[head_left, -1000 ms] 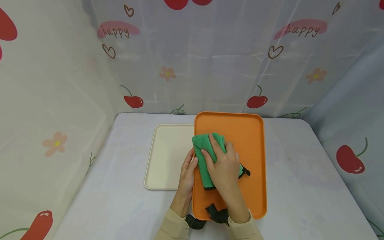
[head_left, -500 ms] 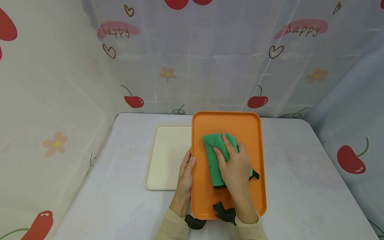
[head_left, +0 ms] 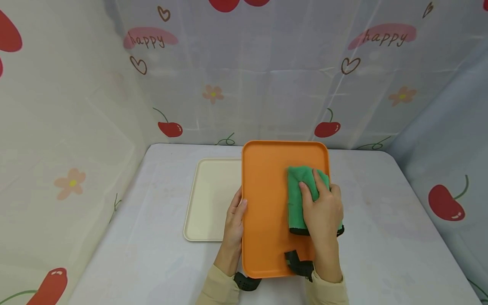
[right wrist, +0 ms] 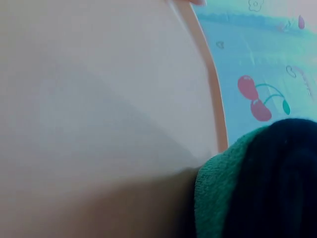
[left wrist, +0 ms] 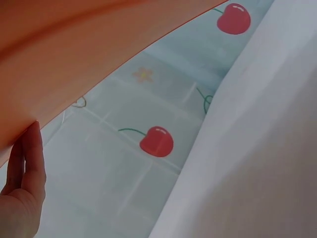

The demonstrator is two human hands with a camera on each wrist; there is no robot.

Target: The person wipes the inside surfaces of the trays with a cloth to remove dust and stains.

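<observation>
My left hand (head_left: 233,224) grips the left edge of an orange tray (head_left: 267,250), thumb at the rim. In the left wrist view its fingers (left wrist: 33,148) bear against the tray's underside, which is up off the table. A folded green cloth (head_left: 299,207) with black edging lies against the tray's right part, reaching over the right rim. My right hand (head_left: 324,212) holds this cloth from above and presses it to the tray, thumb and index finger spread across it. The right wrist view shows the cloth (right wrist: 213,198) close up beside the tray's surface.
A cream tray (head_left: 211,203) lies on the white-covered table (head_left: 381,220), its right part hidden behind the orange tray. Printed curtains (head_left: 267,93) with cherries and flowers stand round the table's back and sides. A black strap (head_left: 248,281) is at each wrist.
My right hand has slid the green cloth from the orange tray's left edge across to its right edge. The tray has shifted slightly left, with my left hand staying on its rim.
</observation>
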